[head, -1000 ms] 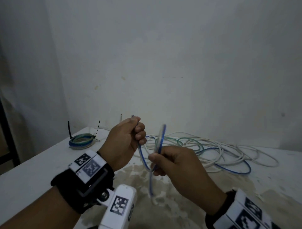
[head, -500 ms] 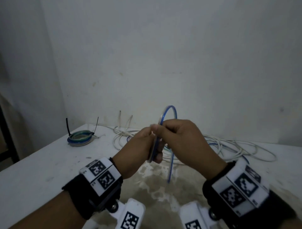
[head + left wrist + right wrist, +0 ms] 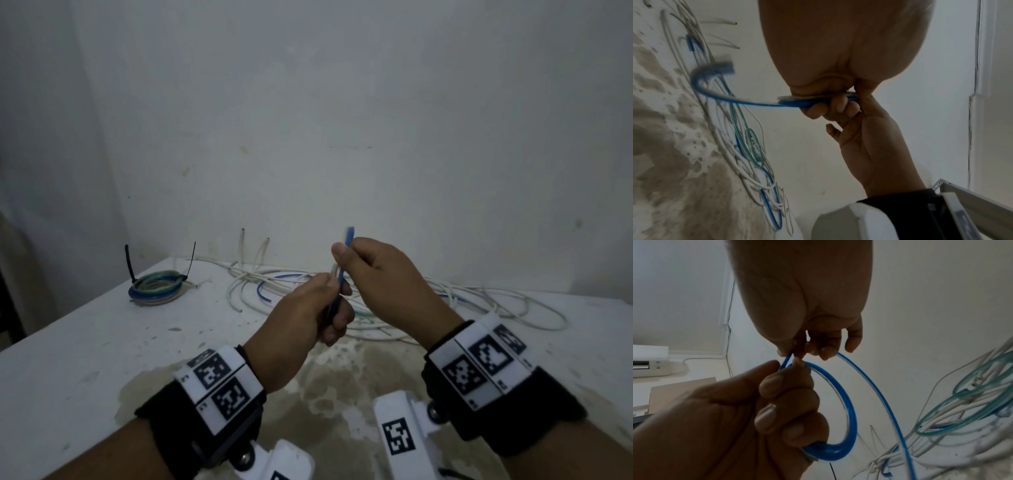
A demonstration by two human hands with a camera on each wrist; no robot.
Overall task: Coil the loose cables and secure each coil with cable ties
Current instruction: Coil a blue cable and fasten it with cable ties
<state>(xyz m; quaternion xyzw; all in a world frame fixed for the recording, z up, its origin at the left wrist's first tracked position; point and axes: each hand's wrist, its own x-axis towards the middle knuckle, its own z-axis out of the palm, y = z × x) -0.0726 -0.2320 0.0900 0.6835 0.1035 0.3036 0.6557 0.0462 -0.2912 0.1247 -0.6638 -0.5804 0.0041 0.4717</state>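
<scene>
Lowered since half a second ago: blue cable coil (image 3: 339,274), its tall loop now pulled down to a short arc above the knuckles, hands still close together over the table.

Largest: white table (image 3: 85,359), stained brown near the front edge, set against a plain wall (image 3: 342,102).

Next: tangle of loose cables (image 3: 479,305) spread across the far side of the table, mostly white strands with some blue and teal ones, too overlapped to count.

Then: two hands. Left hand (image 3: 301,325) clenched around the lower part of the blue cable coil, fingers wrapped over several turns. Right hand (image 3: 383,281) pinching the top of the same coil between thumb and fingers, a single blue strand (image 3: 879,399) trailing from it down into the tangle.

Held in the air between both hands, above the table: that coil, glossy blue with a pale stripe, roughly three turns in the right wrist view.

Smaller: one finished coil (image 3: 156,286) at the far left of the table, blue, teal and white turns, bound by two black cable ties (image 3: 129,262) with tails sticking up.

Readable writing: none; only black-and-white square markers on two wristbands (image 3: 219,380).
</scene>
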